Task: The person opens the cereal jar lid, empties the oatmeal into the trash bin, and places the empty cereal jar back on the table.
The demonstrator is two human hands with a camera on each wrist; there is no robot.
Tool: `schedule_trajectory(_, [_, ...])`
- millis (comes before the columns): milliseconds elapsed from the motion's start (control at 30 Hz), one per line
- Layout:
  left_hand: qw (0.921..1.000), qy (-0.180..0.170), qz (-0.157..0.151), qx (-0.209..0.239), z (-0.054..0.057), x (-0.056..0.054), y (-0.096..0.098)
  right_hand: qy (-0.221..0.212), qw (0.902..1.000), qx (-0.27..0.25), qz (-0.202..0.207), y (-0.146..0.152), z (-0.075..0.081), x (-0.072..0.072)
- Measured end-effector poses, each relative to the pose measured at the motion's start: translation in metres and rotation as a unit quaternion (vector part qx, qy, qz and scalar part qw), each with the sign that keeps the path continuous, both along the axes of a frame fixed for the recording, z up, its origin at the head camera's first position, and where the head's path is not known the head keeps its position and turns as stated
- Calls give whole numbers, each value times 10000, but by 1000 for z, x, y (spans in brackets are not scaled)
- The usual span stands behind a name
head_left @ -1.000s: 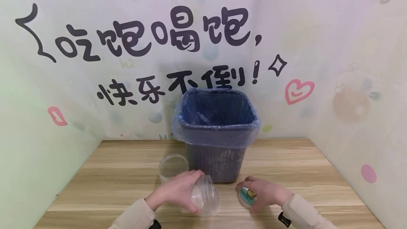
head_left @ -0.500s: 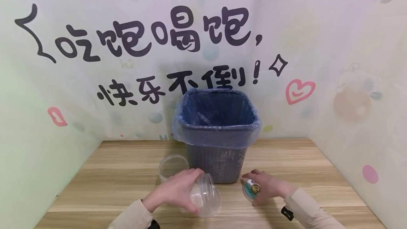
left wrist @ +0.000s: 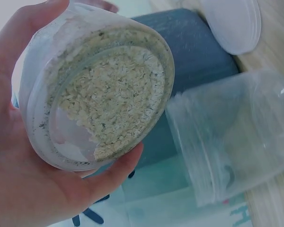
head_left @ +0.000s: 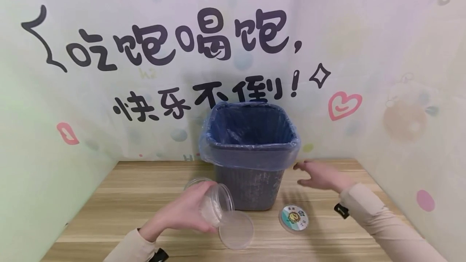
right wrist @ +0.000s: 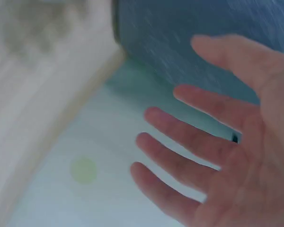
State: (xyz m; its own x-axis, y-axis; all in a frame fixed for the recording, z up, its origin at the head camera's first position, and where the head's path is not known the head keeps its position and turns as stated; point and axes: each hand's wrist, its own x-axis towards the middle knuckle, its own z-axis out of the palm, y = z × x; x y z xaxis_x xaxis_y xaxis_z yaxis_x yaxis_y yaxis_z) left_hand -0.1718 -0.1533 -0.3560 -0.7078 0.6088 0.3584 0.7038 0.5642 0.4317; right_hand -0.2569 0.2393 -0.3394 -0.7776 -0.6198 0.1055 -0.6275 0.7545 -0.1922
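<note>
Spillage risk: tilt, grip, crowding

Left hand (head_left: 182, 212) has its fingers (left wrist: 116, 174) curled round a clear round plastic jar (head_left: 214, 207), tipped sideways, apparently lifted off the wood-grain bench (head_left: 138, 195). Pale oat-like flakes (left wrist: 116, 94) sit inside, seen through the base; mouth points rightward and looks uncapped. Main hazard, probably: a bit more tilt and flakes run out onto the bench or onto the frosted translucent plastic disc (head_left: 236, 230) lying flat near the mouth.

Grip is one-handed on smooth plastic, so a slip or roll seems possible; squeezing harder might flex the wall and push flakes out.

Second clear plastic jar (left wrist: 234, 139), seemingly without contents, is just left of the dark ribbed bin (head_left: 247, 191) with blue plastic liner (head_left: 251, 159). Swinging the held jar back could knock it over.

Right hand (head_left: 323, 176) hovers right of the bin, fingers spread, holding nothing, so no backup support. Dropping it carelessly might skid the round teal-and-white printed lid (head_left: 294, 218) on the bench; reaching left could snag the liner.
</note>
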Motion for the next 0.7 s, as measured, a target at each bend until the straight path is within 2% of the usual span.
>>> schedule_trajectory(100, [9996, -141, -15, 250, 3, 0, -8, 144, 9981, -434, -409, 3, 23, -9])
schedule_trajectory(200, [9980, -312, -11, 557, 5, -1, -16, 198, 9919, -988, -778, 3, 44, -18])
schedule_trajectory(300, [9953, -407, 46, 880, 4, 0, -21, 281, 9864, -1388, -832, 2, 62, -27])
schedule_trajectory(433, [9920, -436, 357, 1133, 1, 2, -25, 181, 9813, -1780, -714, -6, 86, -38])
schedule_trajectory(533, [9893, -449, 579, 1265, -1, 5, -27, -37, 9768, -1938, -915, -13, 102, -43])
schedule_trajectory(700, [9792, -455, 851, 1784, -1, 5, -26, -263, 9743, -1656, -1504, -24, 116, -46])
